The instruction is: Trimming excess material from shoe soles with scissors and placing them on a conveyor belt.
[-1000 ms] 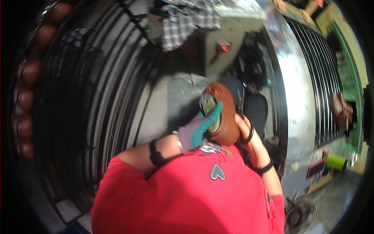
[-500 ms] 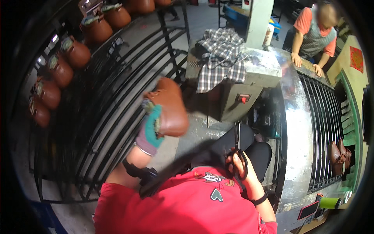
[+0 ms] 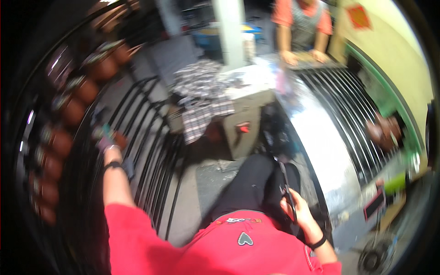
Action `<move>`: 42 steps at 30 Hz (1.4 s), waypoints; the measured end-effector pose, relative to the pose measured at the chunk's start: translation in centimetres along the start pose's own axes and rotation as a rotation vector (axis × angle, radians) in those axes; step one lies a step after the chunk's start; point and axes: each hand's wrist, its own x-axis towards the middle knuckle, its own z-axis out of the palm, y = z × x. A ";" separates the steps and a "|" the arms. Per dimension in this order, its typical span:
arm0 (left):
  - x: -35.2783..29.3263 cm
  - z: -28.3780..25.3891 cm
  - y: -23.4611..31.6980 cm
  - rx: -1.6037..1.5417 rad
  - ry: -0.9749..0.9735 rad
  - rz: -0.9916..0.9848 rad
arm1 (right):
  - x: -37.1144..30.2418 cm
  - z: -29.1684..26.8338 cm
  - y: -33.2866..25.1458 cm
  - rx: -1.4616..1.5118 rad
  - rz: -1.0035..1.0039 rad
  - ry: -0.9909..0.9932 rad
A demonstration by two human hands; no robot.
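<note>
My left hand (image 3: 105, 139), in a green and mauve glove, is stretched out to the left over the black metal rack (image 3: 142, 119). A brown leather shoe (image 3: 120, 140) shows beside its fingers, mostly hidden and smeared by motion; the hand appears closed on it. Over my lap, my right hand (image 3: 300, 210) grips black-handled scissors (image 3: 285, 176), blades pointing up and away from me. Along the far left of the rack stands a row of similar brown shoes (image 3: 58, 142), blurred.
A checked cloth (image 3: 201, 91) drapes over a metal machine with a red switch (image 3: 243, 127). To the right runs a conveyor of metal bars (image 3: 339, 105), carrying brown shoes (image 3: 384, 132) near a green-edged opening. A co-worker (image 3: 302, 27) rests both hands at its far end.
My left hand has carried the shoe from in front of me out to the left over the rack. The view has turned left. The scissors stay in my right hand.
</note>
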 end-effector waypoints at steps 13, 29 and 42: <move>-21.0 7.6 -4.8 0.073 -0.318 0.513 | -6.8 -11.7 -1.0 -0.868 -0.104 0.802; -60.0 38.0 -14.7 0.257 -1.455 0.930 | -12.6 -11.7 5.3 -0.914 -0.039 1.015; -63.8 45.2 -20.1 0.947 -1.327 0.846 | -11.5 -12.2 4.5 -1.011 -0.054 1.005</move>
